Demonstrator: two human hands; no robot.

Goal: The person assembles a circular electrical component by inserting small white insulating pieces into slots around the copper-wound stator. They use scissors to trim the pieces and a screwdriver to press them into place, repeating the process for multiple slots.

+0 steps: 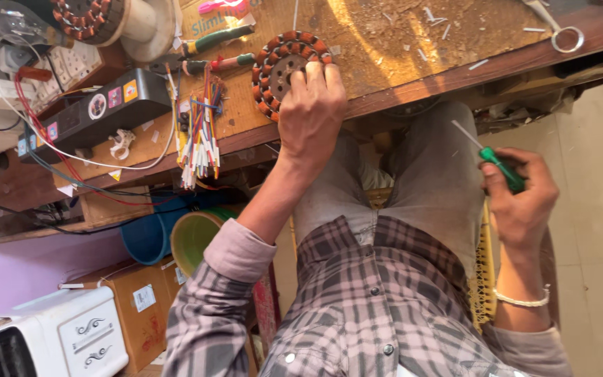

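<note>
Bench: I saw a worn wooden workbench (413, 42), sunlit across its top.
Floor: pale beige floor (594, 209) lay beside it.
Wall: lilac wall (15, 272) stood behind cardboard boxes (141, 307).
</note>
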